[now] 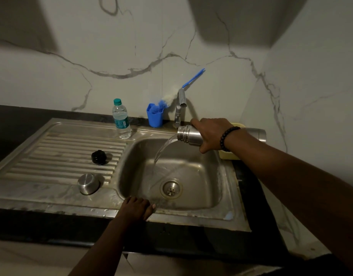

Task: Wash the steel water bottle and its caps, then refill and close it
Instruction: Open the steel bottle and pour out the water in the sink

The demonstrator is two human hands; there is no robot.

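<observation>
My right hand (212,135) grips the steel water bottle (188,134) near its neck and holds it sideways over the sink basin (203,170). Its open mouth points left and water pours from it into the basin. My left hand (137,209) rests on the sink's front rim with its fingers over the edge, holding nothing. The black inner cap (99,157) lies on the ribbed drainboard (52,148). The steel outer cap (88,183) stands nearer the front of that drainboard.
A clear plastic water bottle (121,119) with a green cap stands at the back of the drainboard. A blue cup (155,115) holds a bottle brush (192,78) beside the tap (180,104). A yellow container (228,155) sits under my right wrist. The drain (171,189) is in the basin floor.
</observation>
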